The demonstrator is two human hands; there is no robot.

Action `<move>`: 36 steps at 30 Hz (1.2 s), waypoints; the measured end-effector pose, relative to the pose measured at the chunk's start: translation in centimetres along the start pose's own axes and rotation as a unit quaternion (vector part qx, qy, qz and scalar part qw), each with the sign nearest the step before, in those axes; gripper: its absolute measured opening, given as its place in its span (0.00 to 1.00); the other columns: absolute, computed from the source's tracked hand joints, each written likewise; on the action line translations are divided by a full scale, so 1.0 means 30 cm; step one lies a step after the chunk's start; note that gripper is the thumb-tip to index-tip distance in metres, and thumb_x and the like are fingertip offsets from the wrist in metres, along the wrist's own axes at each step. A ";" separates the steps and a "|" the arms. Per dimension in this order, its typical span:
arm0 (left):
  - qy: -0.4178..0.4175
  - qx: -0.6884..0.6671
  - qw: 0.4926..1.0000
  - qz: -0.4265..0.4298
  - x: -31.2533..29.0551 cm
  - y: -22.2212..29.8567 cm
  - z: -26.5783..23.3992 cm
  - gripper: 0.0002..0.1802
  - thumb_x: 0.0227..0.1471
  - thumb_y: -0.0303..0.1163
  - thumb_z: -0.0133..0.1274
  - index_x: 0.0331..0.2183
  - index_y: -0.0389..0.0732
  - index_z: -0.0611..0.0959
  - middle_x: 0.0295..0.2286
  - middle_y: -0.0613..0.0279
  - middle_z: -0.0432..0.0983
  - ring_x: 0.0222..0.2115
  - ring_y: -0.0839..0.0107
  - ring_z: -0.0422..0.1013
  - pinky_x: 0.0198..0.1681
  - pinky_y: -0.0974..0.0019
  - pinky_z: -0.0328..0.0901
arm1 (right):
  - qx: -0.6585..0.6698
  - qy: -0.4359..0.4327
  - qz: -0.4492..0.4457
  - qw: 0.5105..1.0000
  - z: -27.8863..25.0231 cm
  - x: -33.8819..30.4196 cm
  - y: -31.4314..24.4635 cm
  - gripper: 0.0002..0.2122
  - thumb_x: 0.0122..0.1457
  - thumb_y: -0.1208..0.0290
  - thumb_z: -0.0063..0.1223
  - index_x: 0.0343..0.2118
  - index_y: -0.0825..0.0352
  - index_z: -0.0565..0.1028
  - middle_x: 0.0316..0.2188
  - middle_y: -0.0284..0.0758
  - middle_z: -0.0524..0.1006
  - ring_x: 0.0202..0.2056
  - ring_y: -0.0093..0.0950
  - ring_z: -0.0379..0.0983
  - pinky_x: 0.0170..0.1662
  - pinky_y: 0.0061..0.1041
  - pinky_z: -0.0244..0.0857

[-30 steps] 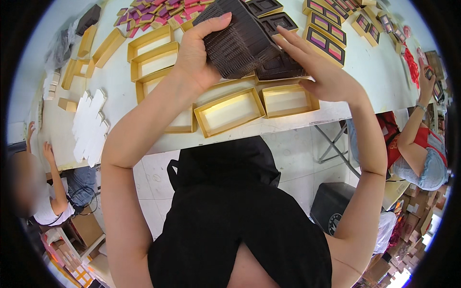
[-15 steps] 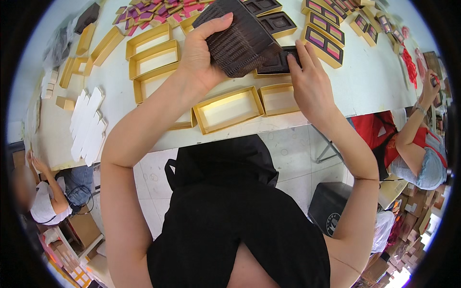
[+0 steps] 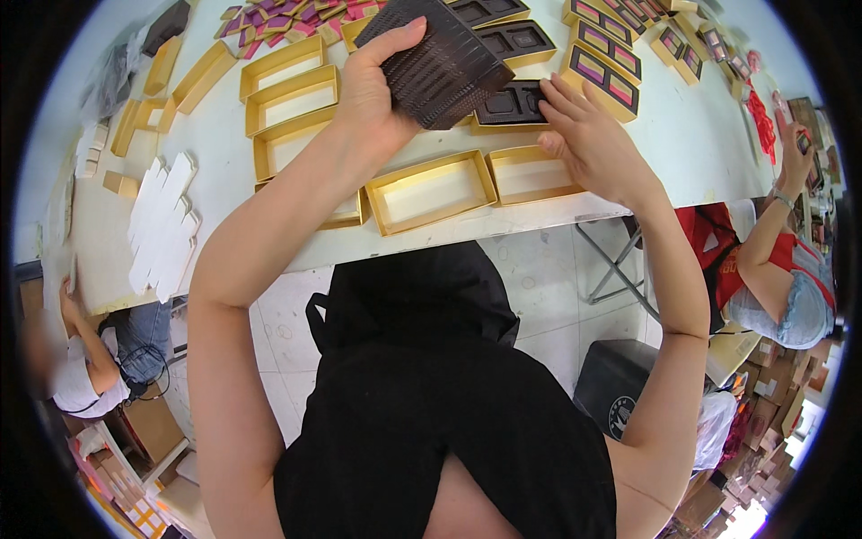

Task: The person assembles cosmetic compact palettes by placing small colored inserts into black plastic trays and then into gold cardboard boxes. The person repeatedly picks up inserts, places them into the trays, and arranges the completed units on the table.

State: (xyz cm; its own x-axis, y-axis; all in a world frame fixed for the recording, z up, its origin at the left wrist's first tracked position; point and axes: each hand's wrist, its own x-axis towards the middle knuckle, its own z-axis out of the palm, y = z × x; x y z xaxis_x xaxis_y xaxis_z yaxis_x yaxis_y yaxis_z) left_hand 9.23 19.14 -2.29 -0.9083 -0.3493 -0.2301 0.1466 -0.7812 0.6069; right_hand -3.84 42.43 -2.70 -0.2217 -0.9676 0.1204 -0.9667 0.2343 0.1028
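My left hand [image 3: 382, 94] is wrapped round a stack of nested black plastic insert trays [image 3: 435, 67], held tilted above the table. My right hand [image 3: 602, 148] has its fingers stretched out, palm down. Its fingertips are at the right end of a black insert tray [image 3: 509, 101] that sits in a gold cardboard box. Below it, near the table edge, stand a gold box [image 3: 440, 216] without an insert and another gold box [image 3: 537, 172], partly behind my right hand. Further gold boxes with black inserts [image 3: 516, 40] lie beyond the stack.
More uncovered gold boxes [image 3: 292, 108] stand left of my left forearm. Boxes filled with pink and purple pieces [image 3: 603, 79] lie at right. A pink and purple heap [image 3: 296, 16] is at the back. White strips [image 3: 162, 229] lie at left. Other people [image 3: 781, 269] work at both sides.
My right hand has moved slightly right and its fingers have straightened, uncovering more of the insert tray in the box. The stack in my left hand has shifted slightly up and left.
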 end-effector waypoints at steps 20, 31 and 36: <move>-0.100 0.059 0.993 0.002 -0.035 0.064 0.062 0.20 0.49 0.29 0.63 0.45 0.37 0.78 0.40 0.58 0.79 0.41 0.63 0.77 0.45 0.60 0.74 | 0.616 0.100 0.112 0.773 -0.156 0.174 -0.030 0.29 0.56 0.59 0.63 0.57 0.71 0.69 0.50 0.41 0.76 0.50 0.31 0.73 0.52 0.28 0.67; -0.059 0.080 0.995 0.004 -0.129 0.161 0.053 0.23 0.49 0.37 0.61 0.45 0.35 0.77 0.41 0.52 0.78 0.40 0.60 0.78 0.48 0.52 0.74 | 0.336 0.205 0.084 0.915 -0.227 0.034 0.039 0.25 0.50 0.87 0.59 0.53 0.69 0.73 0.46 0.37 0.79 0.46 0.30 0.76 0.50 0.27 0.70; -0.074 0.040 0.995 -0.046 -0.115 0.057 0.057 0.21 0.49 0.34 0.61 0.45 0.36 0.77 0.39 0.53 0.78 0.40 0.61 0.76 0.47 0.53 0.73 | 0.144 0.069 0.029 0.987 -0.140 0.021 -0.032 0.28 0.41 0.89 0.61 0.50 0.68 0.75 0.52 0.40 0.75 0.56 0.41 0.67 0.56 0.36 0.66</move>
State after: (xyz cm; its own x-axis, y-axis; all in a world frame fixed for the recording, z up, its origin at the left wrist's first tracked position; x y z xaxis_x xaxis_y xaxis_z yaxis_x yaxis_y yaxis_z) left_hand 11.96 19.90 0.85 -0.9653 -0.1935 -0.1754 0.0347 -0.7605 0.6484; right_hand -2.51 42.00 1.42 -0.2774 -0.9268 0.2533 -0.9535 0.2333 -0.1908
